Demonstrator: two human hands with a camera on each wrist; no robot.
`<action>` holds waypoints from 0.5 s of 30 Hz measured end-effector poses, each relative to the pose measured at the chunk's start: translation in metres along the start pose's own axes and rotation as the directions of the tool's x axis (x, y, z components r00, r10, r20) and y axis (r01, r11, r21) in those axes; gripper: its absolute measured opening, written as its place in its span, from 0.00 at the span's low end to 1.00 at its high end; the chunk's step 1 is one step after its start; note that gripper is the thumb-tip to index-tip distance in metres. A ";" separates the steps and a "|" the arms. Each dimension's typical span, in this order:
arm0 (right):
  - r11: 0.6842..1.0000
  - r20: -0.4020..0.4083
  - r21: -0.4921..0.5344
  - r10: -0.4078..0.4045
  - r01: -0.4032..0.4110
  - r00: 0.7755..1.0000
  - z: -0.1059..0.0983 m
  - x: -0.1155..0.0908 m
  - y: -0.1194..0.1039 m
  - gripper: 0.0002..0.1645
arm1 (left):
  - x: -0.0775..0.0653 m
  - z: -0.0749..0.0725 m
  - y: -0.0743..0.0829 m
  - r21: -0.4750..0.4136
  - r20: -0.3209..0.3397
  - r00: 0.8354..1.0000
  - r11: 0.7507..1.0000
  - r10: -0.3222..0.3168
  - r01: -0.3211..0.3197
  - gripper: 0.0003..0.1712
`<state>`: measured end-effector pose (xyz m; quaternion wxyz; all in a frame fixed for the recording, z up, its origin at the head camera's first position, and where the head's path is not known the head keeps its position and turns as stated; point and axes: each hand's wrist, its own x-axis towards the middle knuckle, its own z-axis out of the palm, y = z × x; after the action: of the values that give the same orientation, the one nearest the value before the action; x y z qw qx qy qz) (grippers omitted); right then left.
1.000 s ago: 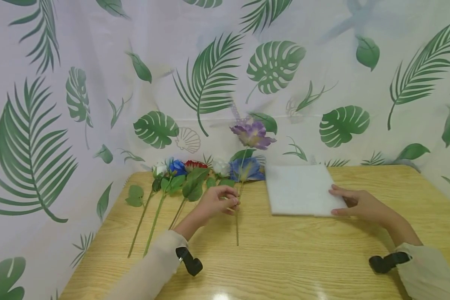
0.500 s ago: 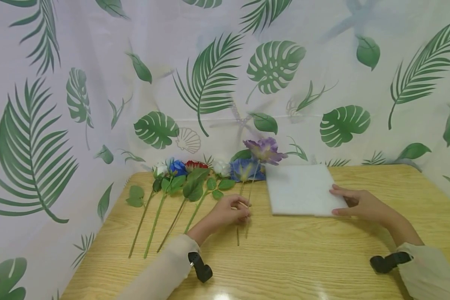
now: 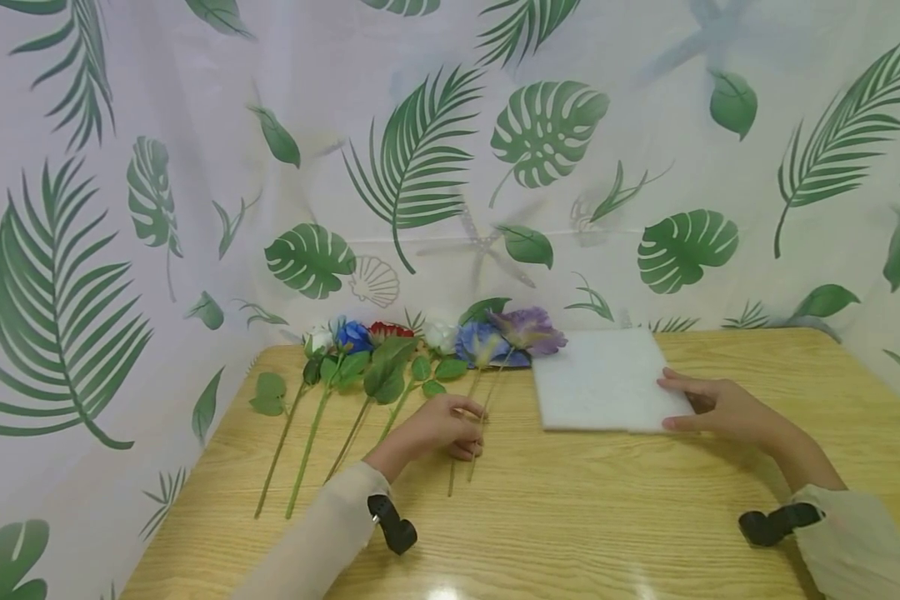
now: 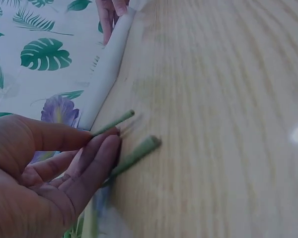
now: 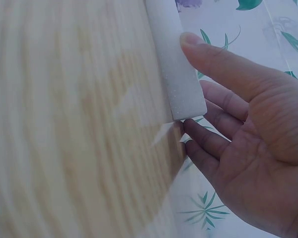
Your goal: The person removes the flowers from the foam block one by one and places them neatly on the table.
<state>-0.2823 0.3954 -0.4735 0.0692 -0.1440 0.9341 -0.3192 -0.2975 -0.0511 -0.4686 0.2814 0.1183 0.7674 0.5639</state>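
In the head view, my left hand pinches the thin stem of an artificial purple flower, whose bloom overlaps the slab's left corner. A second stem runs beneath the fingers in the left wrist view; it belongs to the light-blue flower just left of the purple one. At the right, a flat white foam slab lies on the table. My right hand rests at its right edge, thumb on the slab and the other fingers loosely extended beside the corner in the right wrist view.
Left of the left hand lie several artificial roses in a row: a white rose, a blue rose, a red rose and another white rose. Behind the wooden table hangs a leaf-print cloth.
The purple flower has come down from upright to low beside the light-blue one, whose stem end has shifted left. My left hand moved right, then slightly back. The right hand stays on the slab.
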 end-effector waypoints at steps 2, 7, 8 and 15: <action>1.000 0.002 -0.002 0.001 -0.001 1.000 0.000 0.000 0.000 0.48 | -0.003 -0.004 0.002 0.021 -0.011 1.000 1.000 -0.011 0.011 0.24; 1.000 -0.001 -0.011 0.004 -0.004 1.000 0.000 0.000 0.000 0.48 | -0.007 -0.006 0.006 0.052 -0.024 0.999 0.998 -0.021 0.022 0.23; 1.000 -0.001 -0.010 0.003 -0.003 1.000 0.000 0.000 0.000 0.48 | -0.007 -0.006 0.007 0.061 -0.027 0.999 0.998 -0.022 0.023 0.23; 1.000 0.007 0.008 0.012 -0.012 1.000 -0.001 0.000 -0.004 0.49 | -0.008 0.000 0.015 0.201 -0.096 0.995 0.978 -0.040 0.059 0.18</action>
<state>-0.2816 0.3930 -0.4702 0.0751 -0.1392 0.9334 -0.3222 -0.2927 -0.0500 -0.4518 0.2462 0.1012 0.8360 0.4799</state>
